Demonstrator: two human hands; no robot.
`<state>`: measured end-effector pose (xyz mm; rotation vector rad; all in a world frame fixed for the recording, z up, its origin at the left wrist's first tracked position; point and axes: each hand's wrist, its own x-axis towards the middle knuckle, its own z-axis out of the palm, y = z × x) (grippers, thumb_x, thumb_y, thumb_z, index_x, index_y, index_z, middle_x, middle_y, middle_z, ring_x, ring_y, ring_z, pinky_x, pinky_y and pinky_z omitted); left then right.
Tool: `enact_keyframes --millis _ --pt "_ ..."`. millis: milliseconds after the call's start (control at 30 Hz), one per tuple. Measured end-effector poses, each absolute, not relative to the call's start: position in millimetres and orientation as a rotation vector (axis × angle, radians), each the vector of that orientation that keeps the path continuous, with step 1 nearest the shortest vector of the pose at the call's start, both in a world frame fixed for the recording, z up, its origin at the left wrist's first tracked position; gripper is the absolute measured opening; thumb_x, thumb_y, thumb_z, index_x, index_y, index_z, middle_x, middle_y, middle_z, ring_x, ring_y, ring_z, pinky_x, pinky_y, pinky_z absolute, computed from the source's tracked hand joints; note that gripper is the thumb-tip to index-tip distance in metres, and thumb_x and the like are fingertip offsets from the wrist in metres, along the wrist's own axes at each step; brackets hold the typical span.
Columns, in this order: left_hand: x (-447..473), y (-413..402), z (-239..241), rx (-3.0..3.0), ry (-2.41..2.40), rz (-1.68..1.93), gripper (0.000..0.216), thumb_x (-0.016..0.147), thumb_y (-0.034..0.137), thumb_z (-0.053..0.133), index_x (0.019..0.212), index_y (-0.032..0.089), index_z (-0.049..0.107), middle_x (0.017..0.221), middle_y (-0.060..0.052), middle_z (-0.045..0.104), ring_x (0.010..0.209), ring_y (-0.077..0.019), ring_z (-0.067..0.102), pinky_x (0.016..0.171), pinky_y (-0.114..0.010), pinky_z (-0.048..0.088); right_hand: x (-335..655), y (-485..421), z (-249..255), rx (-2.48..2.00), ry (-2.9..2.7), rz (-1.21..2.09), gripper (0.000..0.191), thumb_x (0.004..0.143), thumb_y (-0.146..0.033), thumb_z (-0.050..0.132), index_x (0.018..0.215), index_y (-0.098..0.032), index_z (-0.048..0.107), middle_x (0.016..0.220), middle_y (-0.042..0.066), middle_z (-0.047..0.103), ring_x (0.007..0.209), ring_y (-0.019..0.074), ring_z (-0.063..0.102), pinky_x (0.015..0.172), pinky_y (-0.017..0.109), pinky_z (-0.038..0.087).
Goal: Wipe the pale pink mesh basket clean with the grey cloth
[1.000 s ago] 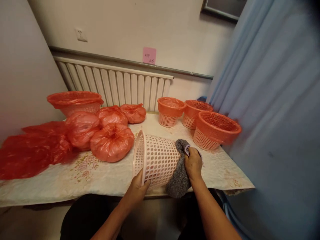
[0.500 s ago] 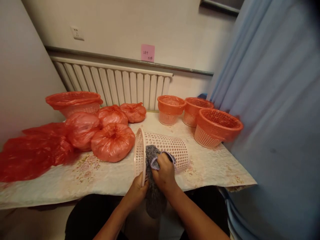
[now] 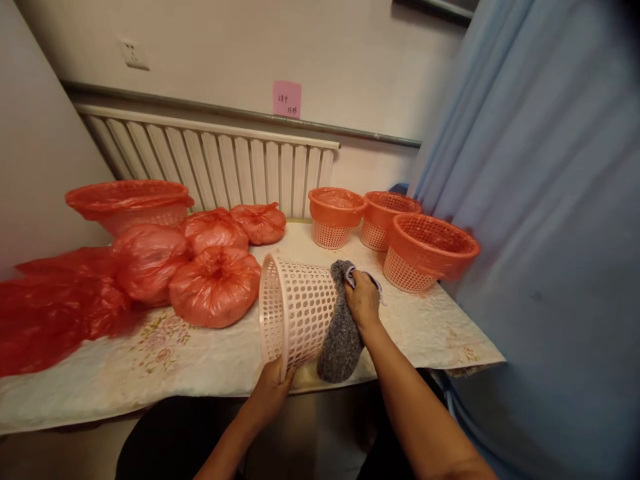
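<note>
A pale pink perforated plastic basket (image 3: 306, 307) lies on its side at the table's front, its mouth facing left. My left hand (image 3: 274, 388) grips the lower part of its rim, fingers closed around the edge. A dark grey cloth (image 3: 341, 340) with a pale purple border is bunched in my right hand (image 3: 364, 298), which is closed on it. The cloth lies against the basket's base end on the right and hangs down along it, covering that end from view.
Several tied red plastic bags (image 3: 216, 287) and a lined basket (image 3: 131, 203) crowd the left. Loose red plastic (image 3: 45, 320) lies at far left. Three baskets with red liners, the nearest one (image 3: 425, 253) beside a blue curtain (image 3: 540, 200), stand right. A radiator (image 3: 210, 160) lines the wall.
My right hand and the cloth have moved right, from near the basket's rim to its base end. The basket has turned slightly, with its base swung away. The view has shifted a little.
</note>
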<state>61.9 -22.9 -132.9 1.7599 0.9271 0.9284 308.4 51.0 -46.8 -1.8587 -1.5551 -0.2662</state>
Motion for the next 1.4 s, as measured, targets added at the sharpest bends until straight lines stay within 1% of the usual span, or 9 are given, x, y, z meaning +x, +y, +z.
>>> enact_keyframes --millis 200,333,467,533,667,900,1133,1233,1400 --pt "57.3 -19.7 -132.1 1.747 0.961 0.879 0.032 0.087 0.036 0.054 0.110 0.020 0.069 0.113 -0.007 0.071 0.113 -0.0283 0.059 0.106 -0.045 0.040 340.5 54.2 -59.2 -1.975 -1.447 -0.280 0.022 0.090 -0.025 0.046 0.098 -0.015 0.063 0.087 0.007 0.061 0.074 0.0164 0.051 0.066 0.027 0.028" --pt "55.8 -21.7 -122.7 1.726 0.975 0.829 0.033 0.086 0.034 0.053 0.111 0.019 0.068 0.110 -0.007 0.072 0.109 -0.0278 0.061 0.103 -0.045 0.042 339.8 52.8 -65.3 -1.989 -1.402 -0.289 0.023 0.090 -0.027 0.045 0.098 -0.015 0.063 0.088 0.007 0.061 0.074 0.0167 0.050 0.067 0.027 0.028" --pt "64.9 -24.3 -100.3 1.691 0.985 0.866 0.037 0.086 0.028 0.053 0.119 0.016 0.061 0.120 -0.009 0.068 0.109 -0.0263 0.061 0.104 -0.044 0.042 339.6 50.2 -67.1 -1.958 -1.393 -0.304 0.023 0.090 -0.029 0.045 0.096 -0.015 0.063 0.086 0.007 0.060 0.074 0.0173 0.049 0.068 0.028 0.029" --pt "70.6 -20.9 -90.6 1.665 0.976 0.923 0.038 0.088 0.030 0.051 0.121 0.014 0.058 0.123 -0.010 0.066 0.113 -0.0255 0.059 0.104 -0.043 0.042 340.6 48.0 -68.2 -1.937 -1.392 -0.305 0.024 0.090 -0.029 0.044 0.093 -0.015 0.063 0.084 0.007 0.060 0.074 0.0177 0.049 0.068 0.028 0.029" --pt "71.4 -3.8 -84.4 1.639 0.999 1.017 0.040 0.088 0.033 0.051 0.122 0.013 0.057 0.121 -0.011 0.066 0.115 -0.0258 0.058 0.105 -0.042 0.041 340.7 43.6 -74.1 -1.931 -1.349 -0.307 0.024 0.089 -0.030 0.043 0.090 -0.015 0.062 0.083 0.007 0.059 0.073 0.0185 0.049 0.067 0.028 0.029" --pt "52.0 21.7 -92.3 1.658 0.879 0.956 0.038 0.086 0.033 0.052 0.117 0.013 0.061 0.118 -0.010 0.069 0.109 -0.0262 0.062 0.101 -0.041 0.045 331.5 43.6 -83.8 -1.921 -1.325 -0.368 0.025 0.088 -0.031 0.042 0.089 -0.016 0.061 0.083 0.007 0.058 0.073 0.0195 0.048 0.067 0.029 0.029" --pt "43.8 48.6 -99.7 1.653 0.782 0.983 0.041 0.086 0.027 0.053 0.124 0.015 0.059 0.118 -0.009 0.069 0.106 -0.0246 0.064 0.096 -0.037 0.048 326.2 55.1 -86.5 -1.905 -1.311 -0.374 0.025 0.087 -0.033 0.041 0.090 -0.016 0.059 0.085 0.009 0.059 0.076 0.0214 0.049 0.069 0.031 0.032" --pt "38.9 60.5 -113.7 1.686 0.772 1.021 0.039 0.086 0.027 0.053 0.122 0.015 0.061 0.115 -0.009 0.070 0.101 -0.0243 0.065 0.095 -0.037 0.049 323.8 59.3 -94.9 -1.881 -1.310 -0.374 0.021 0.085 -0.032 0.042 0.087 -0.017 0.057 0.084 0.009 0.058 0.077 0.0224 0.050 0.070 0.032 0.034" --pt "30.5 72.7 -137.9 1.741 0.756 1.018 0.035 0.088 0.032 0.052 0.117 0.016 0.065 0.111 -0.007 0.072 0.099 -0.0235 0.066 0.096 -0.036 0.047 307.8 61.2 -109.9 -1.844 -1.180 -0.360 0.012 0.082 -0.030 0.046 0.081 -0.019 0.053 0.080 0.008 0.057 0.075 0.0230 0.049 0.070 0.033 0.035"
